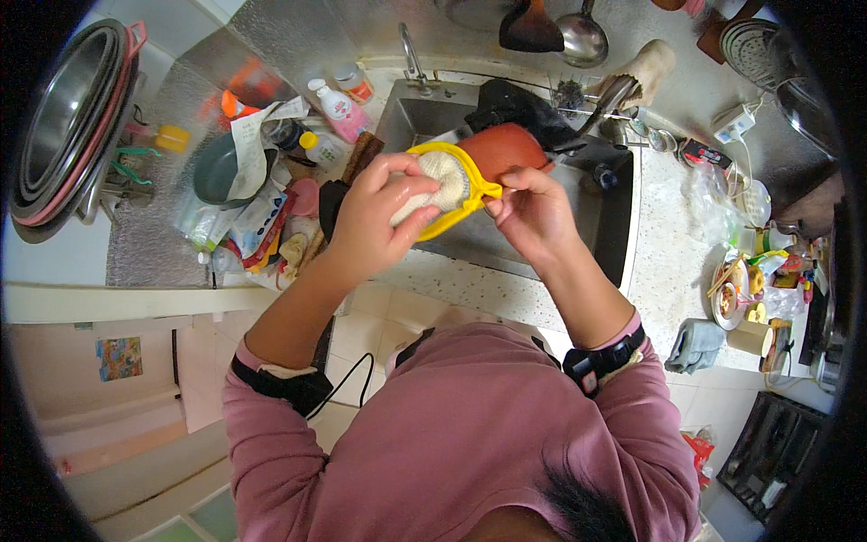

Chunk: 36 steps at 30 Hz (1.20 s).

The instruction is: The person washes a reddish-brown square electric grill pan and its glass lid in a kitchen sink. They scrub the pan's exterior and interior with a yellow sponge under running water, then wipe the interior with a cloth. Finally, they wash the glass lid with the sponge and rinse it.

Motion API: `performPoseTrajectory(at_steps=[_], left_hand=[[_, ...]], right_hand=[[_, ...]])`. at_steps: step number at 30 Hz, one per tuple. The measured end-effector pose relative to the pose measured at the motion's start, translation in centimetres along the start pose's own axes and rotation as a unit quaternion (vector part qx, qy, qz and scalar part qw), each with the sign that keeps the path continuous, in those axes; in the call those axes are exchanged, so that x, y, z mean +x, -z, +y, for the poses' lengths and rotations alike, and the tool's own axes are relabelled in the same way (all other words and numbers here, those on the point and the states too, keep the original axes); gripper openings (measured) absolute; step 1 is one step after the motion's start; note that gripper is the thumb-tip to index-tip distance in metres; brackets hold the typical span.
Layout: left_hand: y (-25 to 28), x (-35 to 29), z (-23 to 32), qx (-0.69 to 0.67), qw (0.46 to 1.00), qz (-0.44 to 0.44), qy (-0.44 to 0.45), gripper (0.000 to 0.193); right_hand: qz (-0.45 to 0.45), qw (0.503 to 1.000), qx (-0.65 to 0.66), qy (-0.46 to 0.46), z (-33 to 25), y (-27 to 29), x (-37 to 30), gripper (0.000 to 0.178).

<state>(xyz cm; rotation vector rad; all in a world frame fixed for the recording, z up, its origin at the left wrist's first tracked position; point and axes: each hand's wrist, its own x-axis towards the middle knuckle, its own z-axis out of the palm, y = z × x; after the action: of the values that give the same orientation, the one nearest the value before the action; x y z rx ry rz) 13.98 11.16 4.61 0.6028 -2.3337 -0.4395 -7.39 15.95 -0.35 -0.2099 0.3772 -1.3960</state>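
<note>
From far away, I see the big speckled counter [664, 262] go all around the sink [596, 212]. Left of the sink, I see a tall stack of pans [72, 122]. At the back of the sink there is a crumpled black thing [515, 101], and in front of it a red-brown thing [504, 149]. My left hand [384, 212] is above the sink's front left side, half closed, its fingers bent over the pale middle of a round thing with a yellow rim [444, 181]. My right hand [537, 212] is above the sink's front too, nearly closed, pinching the yellow rim's right end. So the round thing is up above the sink, between my hands. I can't tell if its pale middle comes loose. Behind the sink's left side stands a pink bottle [343, 113].
</note>
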Motion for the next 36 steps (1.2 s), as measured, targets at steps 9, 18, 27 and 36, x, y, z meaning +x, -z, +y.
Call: performPoseTrajectory(at_steps=[9,18,27,36], left_hand=[[-2.0,2.4,5.2,-0.088,0.989,-0.010,-0.115,0.032],[-8.8,5.1,6.7,-0.232,0.943,-0.098,-0.217,0.030],[-18.8,5.7,6.6,-0.214,0.912,-0.181,-0.298,0.033],[-21.4,14.4,12.8,-0.166,0.956,-0.068,-0.234,0.042]], right_hand=[[0.078,0.987,-0.048,0.133,-4.6,-1.4,-8.3,0.018],[0.100,0.943,-0.054,0.312,-6.4,1.3,-19.7,0.055],[0.188,0.867,-0.100,0.450,-9.0,3.0,-28.3,0.049],[0.233,0.846,-0.114,0.466,-14.3,8.5,-28.5,0.023]])
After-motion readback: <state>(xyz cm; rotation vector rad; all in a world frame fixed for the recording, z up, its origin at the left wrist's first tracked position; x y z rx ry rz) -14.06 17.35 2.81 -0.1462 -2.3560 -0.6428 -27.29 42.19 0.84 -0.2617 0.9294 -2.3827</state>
